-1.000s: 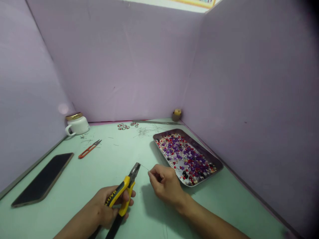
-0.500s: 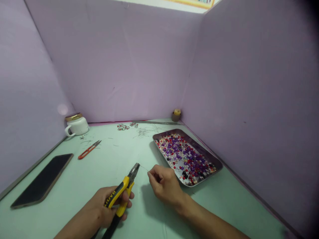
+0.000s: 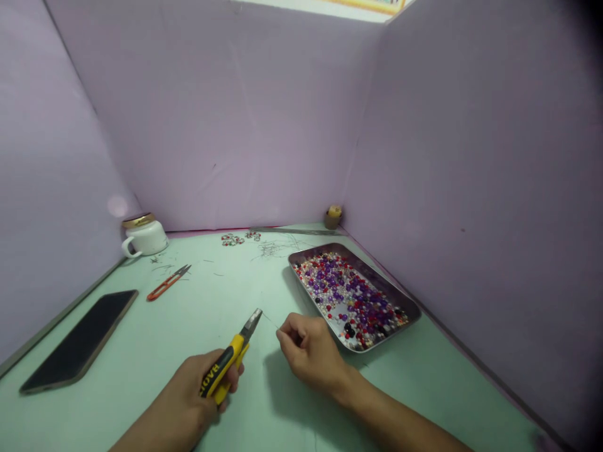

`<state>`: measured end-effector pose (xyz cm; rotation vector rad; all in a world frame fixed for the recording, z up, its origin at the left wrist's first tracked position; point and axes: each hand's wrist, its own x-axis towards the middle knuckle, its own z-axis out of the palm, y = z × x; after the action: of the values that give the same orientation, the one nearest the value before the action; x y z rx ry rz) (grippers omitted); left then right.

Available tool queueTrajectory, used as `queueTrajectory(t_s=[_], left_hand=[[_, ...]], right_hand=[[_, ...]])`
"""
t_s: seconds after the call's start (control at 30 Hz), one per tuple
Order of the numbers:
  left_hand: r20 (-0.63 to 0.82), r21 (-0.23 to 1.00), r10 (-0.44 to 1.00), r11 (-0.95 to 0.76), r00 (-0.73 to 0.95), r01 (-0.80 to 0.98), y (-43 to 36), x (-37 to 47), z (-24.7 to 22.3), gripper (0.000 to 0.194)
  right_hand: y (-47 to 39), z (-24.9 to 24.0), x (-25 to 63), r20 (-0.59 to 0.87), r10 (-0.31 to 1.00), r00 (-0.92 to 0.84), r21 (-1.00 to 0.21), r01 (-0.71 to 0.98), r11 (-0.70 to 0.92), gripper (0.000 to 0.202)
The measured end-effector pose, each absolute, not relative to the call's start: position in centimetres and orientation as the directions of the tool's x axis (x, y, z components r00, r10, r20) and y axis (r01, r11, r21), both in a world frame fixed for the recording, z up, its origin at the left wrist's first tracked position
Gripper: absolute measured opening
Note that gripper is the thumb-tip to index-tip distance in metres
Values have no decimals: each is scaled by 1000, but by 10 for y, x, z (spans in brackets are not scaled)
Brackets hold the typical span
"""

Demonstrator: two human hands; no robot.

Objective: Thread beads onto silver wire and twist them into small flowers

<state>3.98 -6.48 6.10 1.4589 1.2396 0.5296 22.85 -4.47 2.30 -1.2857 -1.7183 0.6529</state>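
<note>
Yellow-and-black pliers (image 3: pixel 229 361) are wrapped in my left hand (image 3: pixel 195 389), their metal jaws pointing up and to the right. A thin wire (image 3: pixel 270 321) runs from the jaw tip to my right hand (image 3: pixel 313 351), where thumb and forefinger pinch it. Whether the jaws grip the wire firmly is too small to tell. Close beyond my right hand lies a metal tray (image 3: pixel 308 294) holding many red, purple, white and black beads (image 3: pixel 362 304).
Orange thread snips (image 3: pixel 167 284) and a dark phone (image 3: pixel 80 342) lie on the left. A white mug (image 3: pixel 147 238) stands back left. Beaded rings (image 3: pixel 232 240), loose wires (image 3: pixel 273 248) and a small brown pot (image 3: pixel 333 218) are along the back. Lilac walls surround the table.
My left hand has closed tighter, bringing the pliers' handles together, and the pliers have turned slightly. My right hand has shifted a little left, and the wire looks straighter.
</note>
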Motion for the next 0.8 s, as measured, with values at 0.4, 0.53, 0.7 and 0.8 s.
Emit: queueTrajectory(t_s=[0.4,0.53,0.7,0.8], left_hand=[[-204,965,978,206,-28,162,-28,-9,60,31],[-294,944,935,251,198,215,-44,19,39,27],[-278,921,903,154,329,357,-59,34,50,33],[-258,906,895,93,364,414,-63,36,66,33]], right_hand=[[-40,35,225,-166,983,-80,-983,-68,-172,14],[-38,31,227,-160,984,-77,-979,-114,-168,16],[-41,35,224,-189,978,-84,-976,-95,-197,15],[-42,37,222,-201,976,-83,-979,-27,-204,14]])
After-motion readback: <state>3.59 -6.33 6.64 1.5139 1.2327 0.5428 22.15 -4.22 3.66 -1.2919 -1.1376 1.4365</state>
